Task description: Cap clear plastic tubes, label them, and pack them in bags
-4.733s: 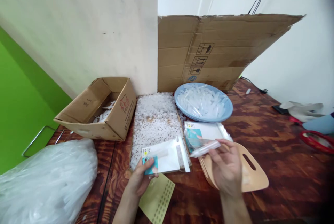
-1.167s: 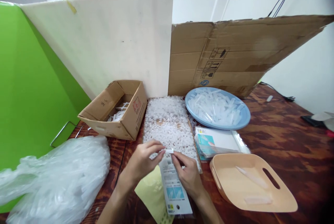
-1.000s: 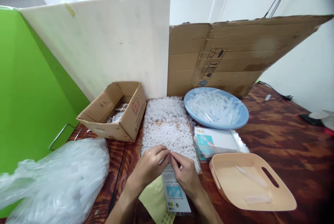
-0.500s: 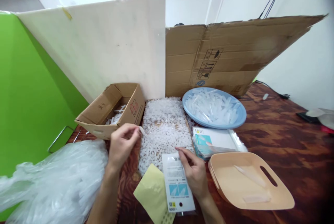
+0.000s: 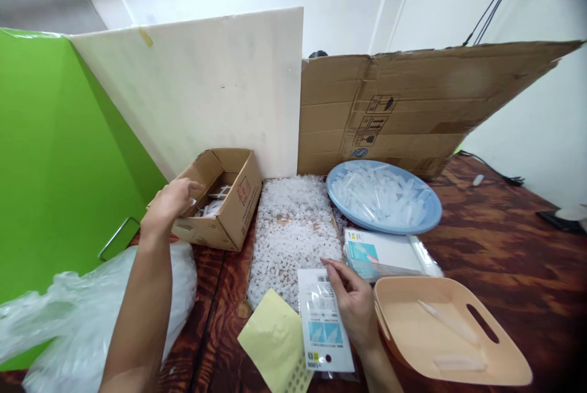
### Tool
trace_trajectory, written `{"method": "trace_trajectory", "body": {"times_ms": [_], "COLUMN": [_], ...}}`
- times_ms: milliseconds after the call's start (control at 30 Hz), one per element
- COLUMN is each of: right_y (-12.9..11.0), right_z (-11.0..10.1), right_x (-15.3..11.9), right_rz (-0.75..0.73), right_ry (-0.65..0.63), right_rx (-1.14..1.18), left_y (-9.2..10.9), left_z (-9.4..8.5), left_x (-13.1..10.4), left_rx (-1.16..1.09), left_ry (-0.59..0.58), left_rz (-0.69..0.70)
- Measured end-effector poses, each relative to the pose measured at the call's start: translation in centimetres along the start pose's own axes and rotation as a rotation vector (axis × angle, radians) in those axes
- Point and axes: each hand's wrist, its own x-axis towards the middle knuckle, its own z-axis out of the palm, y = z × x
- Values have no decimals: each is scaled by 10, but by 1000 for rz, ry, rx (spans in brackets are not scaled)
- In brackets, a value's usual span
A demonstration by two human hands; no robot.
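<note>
My left hand is over the left side of a cardboard box, fingers stretched out over its opening. White strips lie inside the box. Whether a small white piece under the fingers touches them is unclear. My right hand has thumb and fingertips pinched together; what is between them is too small to make out. Beside and partly under it is a white printed card with blue pictures, overlapping a yellow sheet with a patch of round dots. Behind them spreads a layer of small white pieces.
A blue basin of clear plastic pieces stands back right, before a cardboard panel. Nearer are packaged cards and a peach tray with two translucent pieces. A plastic bag lies left, beside a green panel.
My left hand has moved left and up, from the edge of the white pieces to above the box; the white strip it pinched is no longer clearly visible. The view has shifted slightly.
</note>
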Motion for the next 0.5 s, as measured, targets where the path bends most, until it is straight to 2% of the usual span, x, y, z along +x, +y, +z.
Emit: {"method": "trace_trajectory", "body": {"times_ms": [200, 267, 400, 500], "right_y": [-1, -2, -4, -2], "right_z": [3, 4, 7, 7], "right_x": [1, 2, 2, 2], "right_rz": [-22, -28, -20, -12], "right_ry": [-8, -19, -53, -61], "right_rx": [-31, -35, -37, -31], "left_y": [12, 15, 13, 6], "left_z": [-4, -6, -4, 4], "left_x": [-15, -17, -14, -9], "left_rx": [109, 111, 63, -140], "left_ry": [196, 217, 191, 57], "left_rz": [-22, -13, 43, 90]}}
